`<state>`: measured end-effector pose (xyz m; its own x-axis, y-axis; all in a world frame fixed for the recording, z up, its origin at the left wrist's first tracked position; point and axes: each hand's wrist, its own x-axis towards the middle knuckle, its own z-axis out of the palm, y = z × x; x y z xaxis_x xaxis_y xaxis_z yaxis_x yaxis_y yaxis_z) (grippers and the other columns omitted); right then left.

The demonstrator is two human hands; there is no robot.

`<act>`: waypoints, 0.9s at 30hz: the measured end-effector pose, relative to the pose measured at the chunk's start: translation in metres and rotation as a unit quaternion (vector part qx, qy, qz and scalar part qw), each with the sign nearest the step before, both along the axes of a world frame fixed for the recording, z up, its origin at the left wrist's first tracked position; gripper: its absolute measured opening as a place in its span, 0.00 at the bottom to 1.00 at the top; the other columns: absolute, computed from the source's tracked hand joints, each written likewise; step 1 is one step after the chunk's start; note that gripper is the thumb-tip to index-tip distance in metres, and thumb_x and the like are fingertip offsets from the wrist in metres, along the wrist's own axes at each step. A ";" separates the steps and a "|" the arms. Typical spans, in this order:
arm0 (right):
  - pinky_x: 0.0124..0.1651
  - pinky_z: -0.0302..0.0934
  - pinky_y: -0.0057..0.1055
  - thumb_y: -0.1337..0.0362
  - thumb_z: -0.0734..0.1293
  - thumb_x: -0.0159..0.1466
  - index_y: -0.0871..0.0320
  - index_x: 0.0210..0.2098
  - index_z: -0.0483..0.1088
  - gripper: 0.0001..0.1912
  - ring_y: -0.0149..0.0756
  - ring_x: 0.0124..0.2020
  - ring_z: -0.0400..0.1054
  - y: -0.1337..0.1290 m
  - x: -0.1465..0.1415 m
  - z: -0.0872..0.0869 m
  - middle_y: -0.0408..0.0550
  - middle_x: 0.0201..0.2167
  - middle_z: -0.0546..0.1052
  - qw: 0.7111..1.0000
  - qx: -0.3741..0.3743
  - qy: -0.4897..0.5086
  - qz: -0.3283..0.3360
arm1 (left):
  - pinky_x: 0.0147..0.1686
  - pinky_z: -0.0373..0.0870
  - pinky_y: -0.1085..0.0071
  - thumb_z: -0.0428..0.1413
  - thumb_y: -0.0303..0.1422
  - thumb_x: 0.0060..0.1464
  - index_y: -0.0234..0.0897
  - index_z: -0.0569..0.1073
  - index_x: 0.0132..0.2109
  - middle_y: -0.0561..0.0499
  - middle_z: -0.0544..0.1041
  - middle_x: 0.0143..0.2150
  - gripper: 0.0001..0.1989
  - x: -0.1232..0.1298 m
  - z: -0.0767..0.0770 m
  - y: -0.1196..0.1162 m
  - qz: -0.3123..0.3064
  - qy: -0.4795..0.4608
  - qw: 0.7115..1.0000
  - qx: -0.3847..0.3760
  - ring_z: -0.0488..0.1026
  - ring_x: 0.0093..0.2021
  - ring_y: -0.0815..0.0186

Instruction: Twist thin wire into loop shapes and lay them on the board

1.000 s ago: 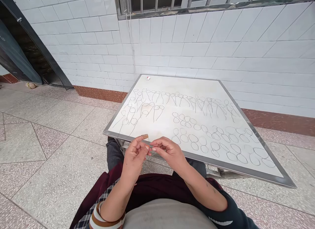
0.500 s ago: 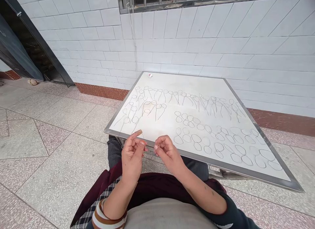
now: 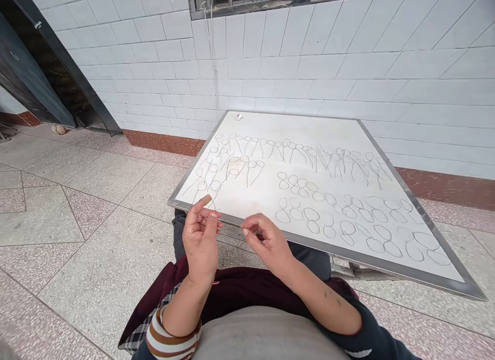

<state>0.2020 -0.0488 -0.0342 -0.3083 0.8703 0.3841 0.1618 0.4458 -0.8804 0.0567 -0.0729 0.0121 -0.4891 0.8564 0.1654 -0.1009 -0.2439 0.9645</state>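
Observation:
My left hand point(image 3: 201, 239) is raised before the near edge of a white board point(image 3: 247, 200), thumb and fingers pinched together, a brown wrap on one fingertip. A thin strand shows faintly at its fingertips. To its right, my right hand point(image 3: 267, 241) is pinched too; whatever lies between its fingertips is too small to name. The hands are apart. On the board lie several thin dark wire-like loops: pieces with long tails point(image 3: 253, 165) in the back rows, and double loops point(image 3: 313, 221) nearer on the right.
A small white and red object point(image 3: 239, 117) sits at the board's back left corner. The board has a grey metal rim point(image 3: 348, 251) and stands against a white tiled wall point(image 3: 270, 86). A dark doorway point(image 3: 65, 76) is at the left, with speckled floor point(image 3: 96, 236) before it.
My left hand has moved left and slightly up, widening the gap between the hands. My right hand has stayed nearly in place. The view has shifted slightly.

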 end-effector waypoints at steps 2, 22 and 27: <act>0.42 0.63 0.38 0.64 0.63 0.64 0.55 0.37 0.65 0.02 0.39 0.41 0.66 0.003 0.002 0.003 0.51 0.41 0.70 0.986 0.131 -0.098 -0.030 | 0.30 0.66 0.77 0.56 0.32 0.55 0.42 0.71 0.52 0.54 0.69 0.31 0.16 -0.001 0.000 0.000 0.000 0.027 1.000 -0.013 0.67 0.28 0.73; 0.30 0.59 0.32 0.71 0.56 0.68 0.58 0.49 0.68 0.14 0.35 0.27 0.65 0.002 -0.017 -0.009 0.45 0.25 0.73 0.920 0.243 -0.307 -0.025 | 0.39 0.68 0.74 0.56 0.31 0.56 0.41 0.69 0.53 0.57 0.68 0.30 0.17 -0.001 -0.008 0.006 -0.009 -0.018 1.000 0.014 0.69 0.29 0.74; 0.25 0.57 0.30 0.70 0.56 0.67 0.58 0.47 0.69 0.13 0.32 0.21 0.68 -0.008 -0.024 -0.018 0.43 0.23 0.75 0.932 0.223 -0.282 -0.042 | 0.38 0.69 0.74 0.56 0.31 0.56 0.42 0.68 0.54 0.58 0.69 0.28 0.18 -0.004 -0.006 0.002 -0.002 -0.013 1.000 0.020 0.70 0.29 0.73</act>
